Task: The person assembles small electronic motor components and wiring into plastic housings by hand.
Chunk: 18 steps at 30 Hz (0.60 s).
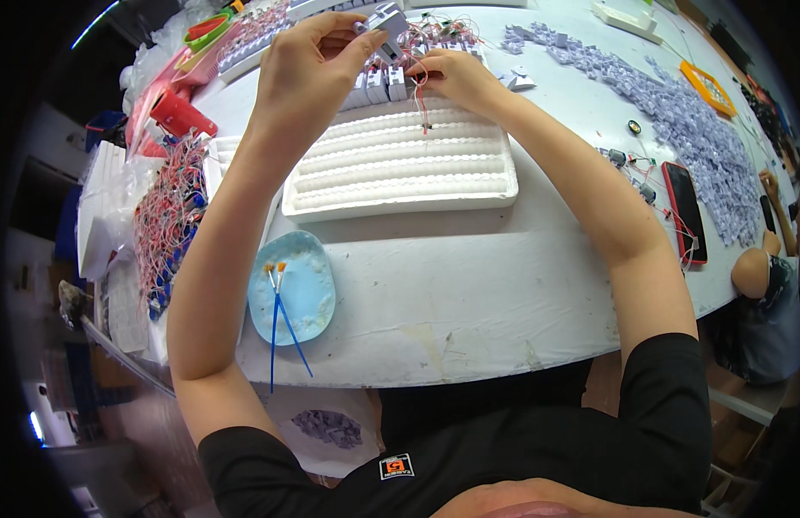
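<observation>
White tabletop [469, 302] brightly lit, soft shadow below white tray [400, 207], light strip [94, 24] glaring upper left, floor-side surroundings dim, fisheye bending tabletop edge, corners black.

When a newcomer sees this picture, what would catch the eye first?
Probably the long spread of small pale-grey parts, sweeping down the right side. Next, the left hand, raised near top centre, holding a white plastic housing. Lower left, a light-blue dish carries two blue-handled paintbrushes.

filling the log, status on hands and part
Left hand: gripping pale grey housing. Right hand: at red wires, grip unclear. White foam tray nearer body, not visibly obstructing.
</observation>
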Tool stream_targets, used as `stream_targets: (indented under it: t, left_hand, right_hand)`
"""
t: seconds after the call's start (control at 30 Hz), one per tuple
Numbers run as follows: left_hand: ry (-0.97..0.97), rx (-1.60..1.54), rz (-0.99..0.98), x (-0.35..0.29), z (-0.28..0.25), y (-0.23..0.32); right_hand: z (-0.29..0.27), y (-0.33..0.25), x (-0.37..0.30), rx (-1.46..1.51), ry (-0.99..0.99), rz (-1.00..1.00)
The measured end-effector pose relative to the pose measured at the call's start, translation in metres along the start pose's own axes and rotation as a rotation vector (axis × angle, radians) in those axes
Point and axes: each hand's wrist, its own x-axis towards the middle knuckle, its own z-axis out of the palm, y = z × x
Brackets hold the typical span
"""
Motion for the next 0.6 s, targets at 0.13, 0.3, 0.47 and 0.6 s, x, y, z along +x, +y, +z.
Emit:
stream_targets:
  t: [0.13,0.3,0.47,0.6]
  left_hand:
    - [0.012,-0.04,0.033,0.002,-0.003,-0.009]
    - [0.053,-0.058,-0.235,-0.004,-0.002,0.032]
    - [0.055,-0.072,-0.159,-0.005,-0.003,0.033]
    - [0.046,-0.066,-0.188,-0.003,-0.002,0.024]
  right_hand:
    - [-0.001,-0.01,0.0,0.046,0.047,0.011]
    - [-0.004,-0.018,-0.002,0.171,0.144,0.109]
    - [-0.006,-0.002,-0.001,0.404,0.184,0.223]
    - [0.0,-0.007,-0.001,0.543,0.164,0.294]
